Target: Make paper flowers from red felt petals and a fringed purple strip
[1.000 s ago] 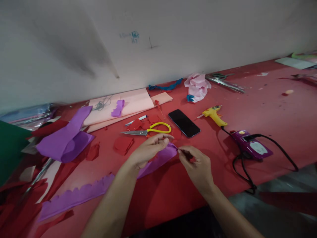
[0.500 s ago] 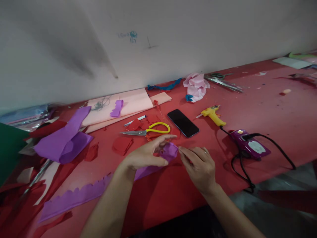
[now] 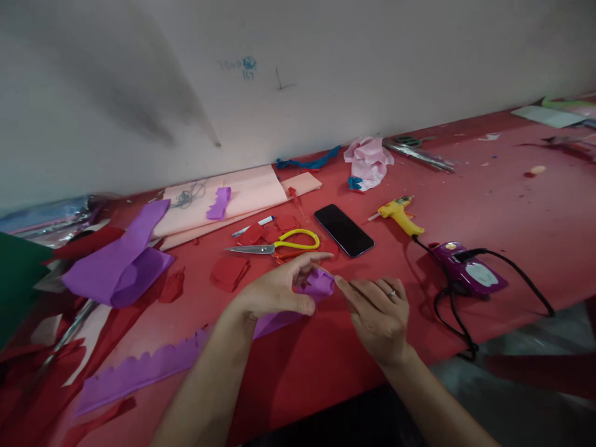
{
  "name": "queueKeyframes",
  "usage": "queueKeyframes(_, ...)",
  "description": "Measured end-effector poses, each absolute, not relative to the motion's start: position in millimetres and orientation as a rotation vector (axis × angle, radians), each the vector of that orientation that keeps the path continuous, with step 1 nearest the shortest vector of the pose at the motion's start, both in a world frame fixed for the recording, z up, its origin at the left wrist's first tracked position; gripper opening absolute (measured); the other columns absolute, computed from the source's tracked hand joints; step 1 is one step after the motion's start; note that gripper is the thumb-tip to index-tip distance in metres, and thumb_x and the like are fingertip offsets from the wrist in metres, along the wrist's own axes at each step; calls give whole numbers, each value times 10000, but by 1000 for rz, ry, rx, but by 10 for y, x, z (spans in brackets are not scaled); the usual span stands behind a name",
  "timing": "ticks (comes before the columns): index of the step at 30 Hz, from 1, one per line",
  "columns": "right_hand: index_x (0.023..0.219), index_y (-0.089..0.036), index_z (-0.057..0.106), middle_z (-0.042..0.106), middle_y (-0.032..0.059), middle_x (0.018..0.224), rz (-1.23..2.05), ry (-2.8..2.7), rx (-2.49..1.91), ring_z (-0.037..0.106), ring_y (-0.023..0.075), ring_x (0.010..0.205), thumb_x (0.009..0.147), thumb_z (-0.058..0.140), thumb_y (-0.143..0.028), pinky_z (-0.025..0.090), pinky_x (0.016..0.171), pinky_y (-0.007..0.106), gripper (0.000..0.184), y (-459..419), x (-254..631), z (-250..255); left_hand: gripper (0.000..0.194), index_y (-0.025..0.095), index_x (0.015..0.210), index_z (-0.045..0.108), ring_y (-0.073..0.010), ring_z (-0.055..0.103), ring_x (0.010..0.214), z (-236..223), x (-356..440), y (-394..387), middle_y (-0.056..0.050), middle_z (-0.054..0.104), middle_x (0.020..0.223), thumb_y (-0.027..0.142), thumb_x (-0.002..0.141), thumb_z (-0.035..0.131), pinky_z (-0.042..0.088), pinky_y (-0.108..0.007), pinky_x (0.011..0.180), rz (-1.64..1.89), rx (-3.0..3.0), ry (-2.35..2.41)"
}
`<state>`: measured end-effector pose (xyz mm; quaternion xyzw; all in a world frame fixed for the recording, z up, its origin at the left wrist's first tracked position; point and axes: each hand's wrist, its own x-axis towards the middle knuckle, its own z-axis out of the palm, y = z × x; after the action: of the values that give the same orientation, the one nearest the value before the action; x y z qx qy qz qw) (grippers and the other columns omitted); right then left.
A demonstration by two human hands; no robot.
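Observation:
My left hand (image 3: 279,290) curves around a rolled end of a purple paper strip (image 3: 320,284), with the index finger stretched out above it. From the other side, the closed fingertips of my right hand (image 3: 378,313) pinch at the roll's end; whatever small bit lies between them is hard to see. The long scalloped tail of the strip runs left across the table beneath my left forearm, which hides part of it. Beyond my left hand lie yellow-handled scissors (image 3: 298,239) and cut red pieces (image 3: 230,274). A dark phone (image 3: 344,230) rests just past my fingers.
To the right are a yellow glue gun (image 3: 397,215) and a purple device (image 3: 470,270) with black cables. Purple sheet (image 3: 116,267) and red scraps crowd the left. Peach sheets (image 3: 251,186) and crumpled pink paper (image 3: 367,162) lie along the wall.
My right hand has turned slightly and shifted a little to the right, its fingertips still at the roll. My left hand stays nearly in place around the purple paper.

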<state>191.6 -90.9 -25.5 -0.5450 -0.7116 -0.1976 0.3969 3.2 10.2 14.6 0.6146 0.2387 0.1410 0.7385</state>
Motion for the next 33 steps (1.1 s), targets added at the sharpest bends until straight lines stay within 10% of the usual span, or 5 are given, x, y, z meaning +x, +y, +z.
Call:
queueKeyframes(11,928,-223,724,731,18,758,-530,-1791,-1445,622,150,621,824,658,-96,377,687,351,177,-919,1898,-247,424,168,1175,548,-150,562,869,198,241,-13,-66,622,958,290,788,674,402,-277,736,461,1181,820)
queueKeyframes(21,905,-211,697,696,36,829,498,-1293,-1522,638,166,729,871,586,-221,493,669,290,117,-897,1762,-230,506,199,1177,538,-152,572,884,159,271,-40,-35,617,939,124,696,676,436,-299,799,497,1319,878)
queueKeyframes(33,1000,-238,719,706,56,947,870,-1107,-1448,644,215,909,866,576,-292,499,844,379,202,-908,1793,-213,539,216,1285,485,-192,562,1040,254,201,-40,-94,600,1166,148,767,613,424,-337,897,428,1500,822)
